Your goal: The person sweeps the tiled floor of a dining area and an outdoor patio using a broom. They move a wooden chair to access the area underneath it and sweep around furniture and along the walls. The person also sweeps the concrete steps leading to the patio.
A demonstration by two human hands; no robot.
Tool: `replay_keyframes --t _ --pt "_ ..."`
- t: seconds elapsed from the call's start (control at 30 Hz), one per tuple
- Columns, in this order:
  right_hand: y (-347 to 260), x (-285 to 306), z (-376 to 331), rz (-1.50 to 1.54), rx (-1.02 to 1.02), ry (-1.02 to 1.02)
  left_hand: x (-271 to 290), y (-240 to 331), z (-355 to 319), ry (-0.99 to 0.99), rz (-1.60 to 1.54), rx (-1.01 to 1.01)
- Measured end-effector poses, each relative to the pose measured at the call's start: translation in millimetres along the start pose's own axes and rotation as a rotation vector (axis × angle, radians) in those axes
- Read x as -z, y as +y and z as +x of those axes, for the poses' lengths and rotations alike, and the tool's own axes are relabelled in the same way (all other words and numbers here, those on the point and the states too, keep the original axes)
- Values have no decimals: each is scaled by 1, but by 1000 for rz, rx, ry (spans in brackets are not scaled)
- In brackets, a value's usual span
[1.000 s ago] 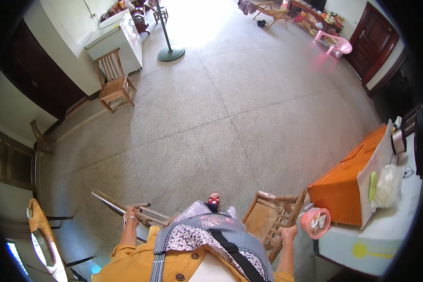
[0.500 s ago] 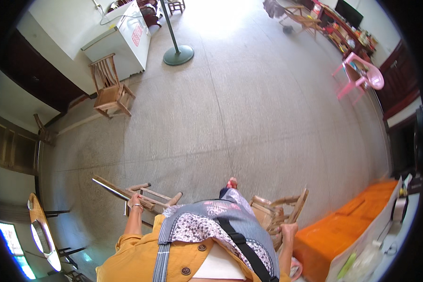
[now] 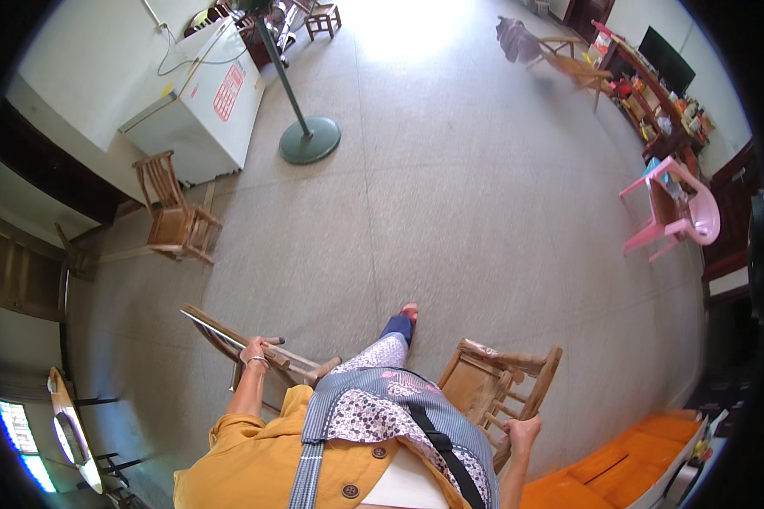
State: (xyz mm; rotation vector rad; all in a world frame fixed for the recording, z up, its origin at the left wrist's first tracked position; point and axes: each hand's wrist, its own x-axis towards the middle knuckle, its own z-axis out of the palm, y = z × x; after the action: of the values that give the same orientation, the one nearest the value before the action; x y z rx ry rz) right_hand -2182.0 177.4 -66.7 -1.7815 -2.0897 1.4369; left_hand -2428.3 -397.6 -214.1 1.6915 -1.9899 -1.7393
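My left hand is closed round the back of a wooden chair, which is tilted at my left side. A bracelet circles that wrist. On the other side, my right hand grips the back post of a second wooden chair, its flat seat turned up toward me. Both chairs hang beside my hips, partly hidden by my apron and sleeves. My foot in a reddish shoe is stretched forward between them.
Ahead left stand a wooden chair, a white chest freezer and a green round-based stand. A pink plastic chair and a cluttered cabinet line the right. An orange wooden surface lies near right; a round-topped table is left.
I have moved forward across the floor with both chairs still in my hands. The freezer, stand and pink chair appear nearer, and the orange surface has slipped back.
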Motion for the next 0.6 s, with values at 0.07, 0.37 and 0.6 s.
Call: replay_keyframes --t 0.07,0.37,0.6 --pt "-58 -15 54 -15 85 46 -71 36 -5 4 20 28" --pt "-293 -80 274 -35 154 14 -300 156 -13 29 3 -37" --pt "-473 -131 474 -188 416 -71 -439 218 -11 146 -81 163"
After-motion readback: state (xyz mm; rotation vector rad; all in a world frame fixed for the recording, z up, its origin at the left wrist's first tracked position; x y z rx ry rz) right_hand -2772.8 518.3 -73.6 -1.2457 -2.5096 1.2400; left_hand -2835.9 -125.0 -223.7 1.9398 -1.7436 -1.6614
